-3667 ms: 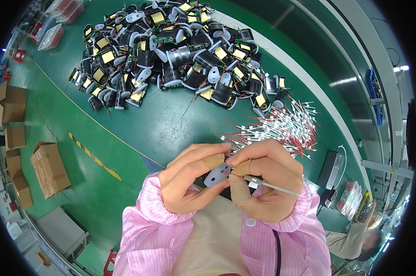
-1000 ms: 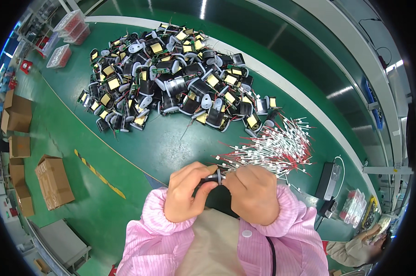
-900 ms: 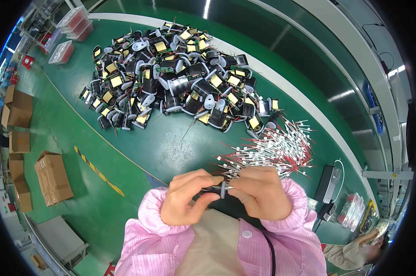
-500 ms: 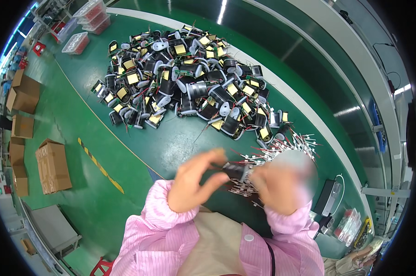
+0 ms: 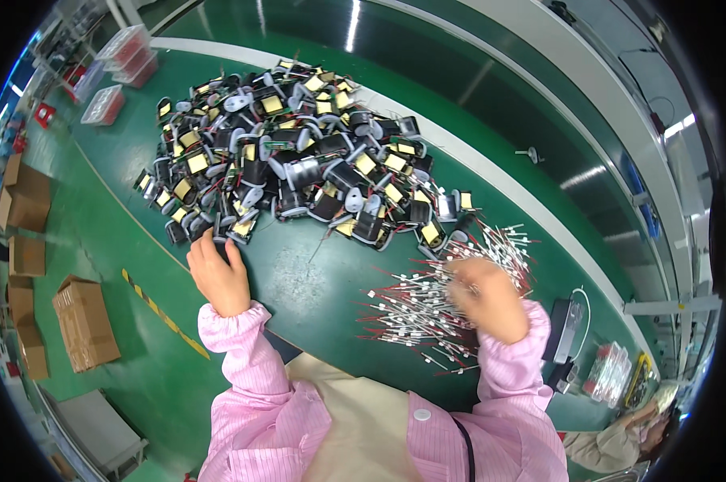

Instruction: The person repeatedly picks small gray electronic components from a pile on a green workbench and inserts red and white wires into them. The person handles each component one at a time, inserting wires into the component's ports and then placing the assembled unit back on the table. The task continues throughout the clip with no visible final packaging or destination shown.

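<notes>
Left hand [image 5: 222,281] is now moved to black units [image 5: 343,175], fingers [image 5: 209,247] apart; right hand [image 5: 495,301] is blurred over wires [image 5: 423,312], finger state indiscernible.

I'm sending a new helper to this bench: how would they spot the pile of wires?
Start with the green table and its big heap of black parts. Below and to the right of that heap in the picture, partly covered by the right hand, lies the pile of wires. Its thin red and white strands set it apart from the chunky heap.
</notes>
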Tool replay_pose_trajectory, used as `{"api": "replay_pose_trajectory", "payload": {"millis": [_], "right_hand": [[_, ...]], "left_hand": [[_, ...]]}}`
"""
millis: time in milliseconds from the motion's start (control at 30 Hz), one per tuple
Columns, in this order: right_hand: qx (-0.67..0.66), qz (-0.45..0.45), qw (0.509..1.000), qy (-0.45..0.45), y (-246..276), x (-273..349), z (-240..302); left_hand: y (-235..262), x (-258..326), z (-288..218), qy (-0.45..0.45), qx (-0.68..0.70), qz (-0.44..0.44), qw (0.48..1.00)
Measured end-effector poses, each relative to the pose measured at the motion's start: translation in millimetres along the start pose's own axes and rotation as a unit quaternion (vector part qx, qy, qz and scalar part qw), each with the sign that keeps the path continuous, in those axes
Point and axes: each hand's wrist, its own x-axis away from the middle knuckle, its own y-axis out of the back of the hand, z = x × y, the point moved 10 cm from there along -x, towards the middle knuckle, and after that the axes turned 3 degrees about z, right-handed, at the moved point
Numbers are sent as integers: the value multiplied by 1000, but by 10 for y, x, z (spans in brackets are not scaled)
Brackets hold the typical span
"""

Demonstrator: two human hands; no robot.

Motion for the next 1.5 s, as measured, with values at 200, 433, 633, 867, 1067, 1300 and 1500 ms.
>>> {"api": "replay_pose_trajectory", "payload": {"millis": [200, 433, 633, 867, 1067, 1300, 1500], "right_hand": [[134, 73, 985, 78, -719, 108, 496], [132, 45, 985, 106, -596, 117, 531], [-2, -59, 993, 99, -232, 67, 479], [-243, -58, 968, 14, 35, 28, 453], [-233, -86, 966, 65, 137, 65, 601], [-111, -109, 974, 167, 203, 81, 884], [-127, -89, 972, 174, 155, 86, 923]], "left_hand": [[84, 54, 76, 70, 140, -25, 987], [371, 156, -139, 56, 188, -103, 975], [312, 231, -309, 69, 369, -64, 925], [132, 410, -702, 152, 783, 93, 596], [-16, 567, -998, 209, 752, 254, 571], [55, 739, -1460, 59, 704, 433, 559], [216, 720, -1585, -84, 593, 404, 692]]}}
